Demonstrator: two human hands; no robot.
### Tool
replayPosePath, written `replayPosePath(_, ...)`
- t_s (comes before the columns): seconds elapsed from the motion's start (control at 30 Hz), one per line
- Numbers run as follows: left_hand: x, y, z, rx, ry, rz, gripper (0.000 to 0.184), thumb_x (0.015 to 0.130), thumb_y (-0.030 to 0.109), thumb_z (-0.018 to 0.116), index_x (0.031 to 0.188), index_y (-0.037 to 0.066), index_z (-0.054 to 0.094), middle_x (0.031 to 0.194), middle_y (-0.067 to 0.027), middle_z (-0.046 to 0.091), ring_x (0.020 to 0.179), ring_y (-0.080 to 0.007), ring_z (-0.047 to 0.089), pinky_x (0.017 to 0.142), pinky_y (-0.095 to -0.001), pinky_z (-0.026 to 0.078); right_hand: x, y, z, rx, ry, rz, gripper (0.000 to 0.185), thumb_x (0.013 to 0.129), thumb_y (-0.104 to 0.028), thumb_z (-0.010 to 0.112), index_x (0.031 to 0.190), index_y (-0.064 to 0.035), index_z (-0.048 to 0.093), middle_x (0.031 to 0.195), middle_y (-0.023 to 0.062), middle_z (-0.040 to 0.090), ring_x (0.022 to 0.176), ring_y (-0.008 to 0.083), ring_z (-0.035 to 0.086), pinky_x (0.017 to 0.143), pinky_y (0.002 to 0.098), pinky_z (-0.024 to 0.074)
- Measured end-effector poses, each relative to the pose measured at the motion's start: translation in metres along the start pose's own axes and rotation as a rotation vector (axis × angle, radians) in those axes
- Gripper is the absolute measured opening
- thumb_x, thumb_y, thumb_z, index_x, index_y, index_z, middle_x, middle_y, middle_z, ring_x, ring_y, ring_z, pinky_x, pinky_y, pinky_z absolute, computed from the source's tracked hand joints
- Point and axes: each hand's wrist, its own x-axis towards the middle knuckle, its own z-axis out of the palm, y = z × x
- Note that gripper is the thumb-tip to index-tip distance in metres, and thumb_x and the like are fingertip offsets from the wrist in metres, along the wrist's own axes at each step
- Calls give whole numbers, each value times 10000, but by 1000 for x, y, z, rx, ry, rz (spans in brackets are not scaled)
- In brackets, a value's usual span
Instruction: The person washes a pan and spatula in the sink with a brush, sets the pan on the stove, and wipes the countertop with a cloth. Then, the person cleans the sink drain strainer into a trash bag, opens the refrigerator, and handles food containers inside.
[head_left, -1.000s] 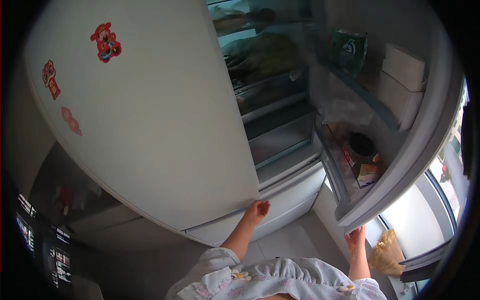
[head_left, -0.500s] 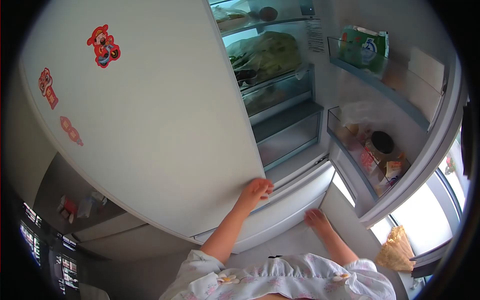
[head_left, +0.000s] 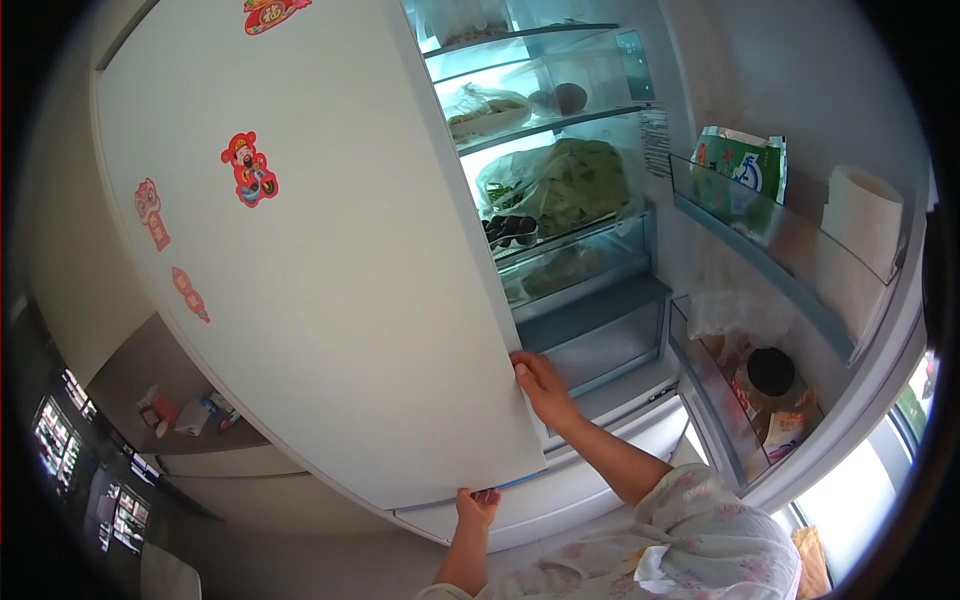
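Observation:
The white left fridge door (head_left: 350, 290) carries red stickers and covers the left part of the fridge. Its bottom edge is gripped by my left hand (head_left: 478, 506), whose fingertips are partly hidden. My right hand (head_left: 541, 388) holds the same door's inner side edge, fingers curled at it. Beyond that edge, lit shelves hold a large bag of greens (head_left: 580, 185), a bagged dish (head_left: 490, 112) and a round dark item (head_left: 571, 98). A thin blue strip shows along the door's bottom edge.
At the right, the open fridge door has racks with a green packet (head_left: 740, 175), a white roll (head_left: 862, 215) and a black-lidded jar (head_left: 771, 373). Small items lie on a counter (head_left: 235, 437) at the left. A brown paper bag (head_left: 811, 560) stands at lower right.
My left hand has dropped from the door's side edge to its bottom edge. My right hand has come up and left to the side edge. The view has shifted, showing more upper shelves.

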Motion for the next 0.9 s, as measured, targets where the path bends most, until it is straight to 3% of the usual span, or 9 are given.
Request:
replayPosePath(0.07,-7,-9,5,-97,31,73,324,806,268,467,1009,15,471,967,-118,524,848,-268,522,765,-471,443,-6,-1,5,15,22,14,370,916,-326,472,1119,-19,507,1072,133,492,978,222,500,839,305,416)
replayPosePath(0.17,13,-23,-19,-115,-256,171,377,781,289,468,1046,22,460,994,-111,531,860,-280,518,796,-478,426,-7,-7,13,70,46,32,432,907,-374,475,1144,-12,479,1099,145,473,1010,232,481,854,319,408)
replayPosePath(0.4,8,-17,-19,-237,-214,53,430,786,331,460,1073,11,445,1048,-125,522,951,-280,501,848,-452,419,-21,-20,-3,175,-62,204,503,898,-418,474,1179,-1,445,1122,147,457,1043,238,466,891,359,392)
replayPosePath(0.6,-24,-14,-10,-186,-156,18,442,788,350,459,1082,21,441,1071,-114,500,1008,-262,477,878,-461,409,-58,-41,-13,-87,-34,-88,549,922,-458,394,1236,-8,399,1168,138,458,1122,235,422,949,339,339)
replayPosePath(0.77,-22,-28,-78,-172,-227,-46,431,786,372,471,1057,36,462,1034,-95,491,993,-260,479,883,-451,409,-77,-51,-10,133,-10,43,436,924,-394,445,1170,-34,434,958,58,497,934,155,484,846,278,386)
replayPosePath(0.87,-38,-28,-151,-317,-588,-138,333,814,330,464,1002,66,542,1000,-74,548,926,-239,539,817,-378,452,-107,-67,-8,265,-107,66,333,893,-314,520,1072,-37,482,804,10,493,769,120,495,733,259,409)
replayPosePath(0.9,-61,-28,-151,81,-509,269,339,824,334,470,1016,66,548,995,-70,559,915,-231,550,814,-362,457,-119,-73,-9,298,-148,60,296,877,-281,553,1033,-35,501,754,-3,489,714,112,495,692,257,415)
